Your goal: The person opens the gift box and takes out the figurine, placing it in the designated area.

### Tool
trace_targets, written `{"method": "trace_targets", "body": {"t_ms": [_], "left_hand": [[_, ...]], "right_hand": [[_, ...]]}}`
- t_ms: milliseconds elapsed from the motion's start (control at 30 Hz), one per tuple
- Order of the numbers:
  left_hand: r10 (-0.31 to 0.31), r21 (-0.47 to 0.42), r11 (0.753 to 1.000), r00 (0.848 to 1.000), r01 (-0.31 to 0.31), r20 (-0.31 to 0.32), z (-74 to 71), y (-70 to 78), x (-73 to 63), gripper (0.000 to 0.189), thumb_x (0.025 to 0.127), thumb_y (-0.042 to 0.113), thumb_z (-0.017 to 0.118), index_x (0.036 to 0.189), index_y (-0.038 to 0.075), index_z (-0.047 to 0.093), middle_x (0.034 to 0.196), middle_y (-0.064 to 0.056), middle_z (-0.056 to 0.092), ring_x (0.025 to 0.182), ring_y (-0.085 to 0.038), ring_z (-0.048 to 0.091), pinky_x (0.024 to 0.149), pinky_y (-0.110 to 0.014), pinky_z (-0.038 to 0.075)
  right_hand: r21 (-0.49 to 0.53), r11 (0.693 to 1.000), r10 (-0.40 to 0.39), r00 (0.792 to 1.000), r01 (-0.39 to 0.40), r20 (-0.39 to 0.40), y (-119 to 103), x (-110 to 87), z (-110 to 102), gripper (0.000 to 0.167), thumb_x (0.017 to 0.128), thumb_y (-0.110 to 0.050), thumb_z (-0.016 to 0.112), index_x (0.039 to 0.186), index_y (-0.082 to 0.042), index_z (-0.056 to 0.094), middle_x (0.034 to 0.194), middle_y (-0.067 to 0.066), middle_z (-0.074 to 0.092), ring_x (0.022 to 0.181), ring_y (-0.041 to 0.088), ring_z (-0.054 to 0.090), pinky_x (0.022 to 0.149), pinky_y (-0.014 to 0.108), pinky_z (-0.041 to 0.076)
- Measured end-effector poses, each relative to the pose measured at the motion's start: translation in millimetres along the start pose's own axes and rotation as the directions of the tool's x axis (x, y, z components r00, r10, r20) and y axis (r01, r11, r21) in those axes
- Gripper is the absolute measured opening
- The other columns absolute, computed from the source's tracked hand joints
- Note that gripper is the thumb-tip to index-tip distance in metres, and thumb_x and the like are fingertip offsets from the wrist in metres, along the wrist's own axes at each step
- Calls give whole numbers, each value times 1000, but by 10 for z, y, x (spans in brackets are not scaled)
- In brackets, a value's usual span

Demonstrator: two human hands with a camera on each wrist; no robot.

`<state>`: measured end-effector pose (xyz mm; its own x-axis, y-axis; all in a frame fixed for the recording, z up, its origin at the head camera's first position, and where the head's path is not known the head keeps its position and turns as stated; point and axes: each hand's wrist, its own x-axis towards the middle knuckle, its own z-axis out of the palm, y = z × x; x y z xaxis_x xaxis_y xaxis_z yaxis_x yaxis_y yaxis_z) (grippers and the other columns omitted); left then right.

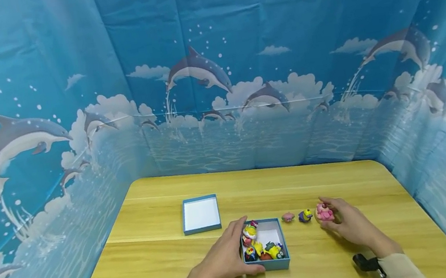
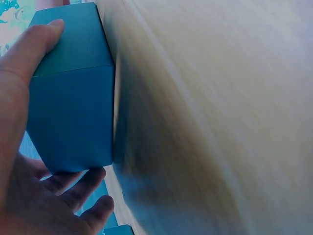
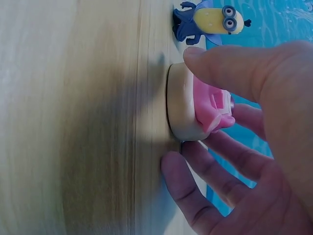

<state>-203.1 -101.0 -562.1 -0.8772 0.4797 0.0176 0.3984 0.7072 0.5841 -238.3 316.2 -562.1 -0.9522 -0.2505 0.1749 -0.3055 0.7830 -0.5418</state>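
Note:
My left hand [image 1: 221,258] grips the left side of a blue open box [image 1: 275,265], thumb at its near wall and fingers toward the far one. In the left wrist view the thumb [image 2: 41,41] presses one wall of the box. Several small toy figures, mostly yellow, lie inside along the left and near sides. My right hand [image 1: 354,225] holds a pink figurine [image 1: 324,212] between thumb and fingers. Its round cream base [image 3: 182,103] is at the tabletop in the right wrist view; whether it touches cannot be told.
Left of that figurine stands a yellow minion toy [image 1: 305,215] in blue-purple clothing, then a small pink toy [image 1: 288,217] beside the box. A blue-edged lid [image 1: 201,213] with white inside lies farther back on the wooden table [image 1: 147,243]. A dolphin-print curtain [image 1: 224,148] surrounds the table's back and sides.

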Motion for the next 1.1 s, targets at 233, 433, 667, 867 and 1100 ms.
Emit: {"method": "trace_targets", "body": {"t_ms": [233, 433, 667, 867, 1100], "left_hand": [[-43, -31, 999, 999, 44, 31, 33, -9, -24, 147, 78, 80, 98, 188, 21, 21, 181, -6, 46, 151, -25, 62, 128, -54, 56], [-45, -39, 998, 999, 46, 28, 62, -14, -35, 147, 78, 79, 99, 188, 21, 21, 182, -6, 46, 152, -26, 62, 129, -55, 55], [-42, -56, 997, 999, 43, 27, 55, -12, -47, 146, 79, 77, 99, 188, 20, 21, 180, -6, 47, 150, -25, 63, 127, -54, 56], [-42, -66, 997, 999, 43, 28, 25, 8, -29, 146, 79, 77, 99, 188, 19, 21, 179, -7, 48, 147, -23, 64, 125, -53, 58], [-35, -49, 998, 999, 36, 20, 4, 3, 18, 147, 78, 77, 100, 188, 19, 21, 181, -8, 46, 149, -26, 63, 127, -54, 56]], "right_hand": [[-36, 999, 2, 1000, -1, 3, 6, -69, 5, 77, 102, -17, 92, 164, 10, 56, 149, 38, 67, 126, 52, 73, 107, 75, 60], [-61, 998, 16, 1000, -16, -1, -47, -95, -51, 78, 103, -22, 92, 167, 5, 56, 154, 37, 64, 139, 62, 65, 114, 81, 53], [-75, 997, 9, 1000, -10, -17, -102, -101, -100, 74, 105, -18, 89, 167, 3, 56, 155, 38, 62, 142, 63, 60, 114, 82, 52], [-90, 996, -12, 999, 8, -42, -202, -98, -170, 72, 105, -16, 89, 167, 2, 57, 154, 38, 62, 139, 61, 63, 111, 80, 55], [-136, 990, -57, 994, 44, -90, -364, -103, -235, 71, 104, -18, 91, 165, 0, 61, 156, 35, 63, 140, 59, 63, 111, 79, 55]]}}
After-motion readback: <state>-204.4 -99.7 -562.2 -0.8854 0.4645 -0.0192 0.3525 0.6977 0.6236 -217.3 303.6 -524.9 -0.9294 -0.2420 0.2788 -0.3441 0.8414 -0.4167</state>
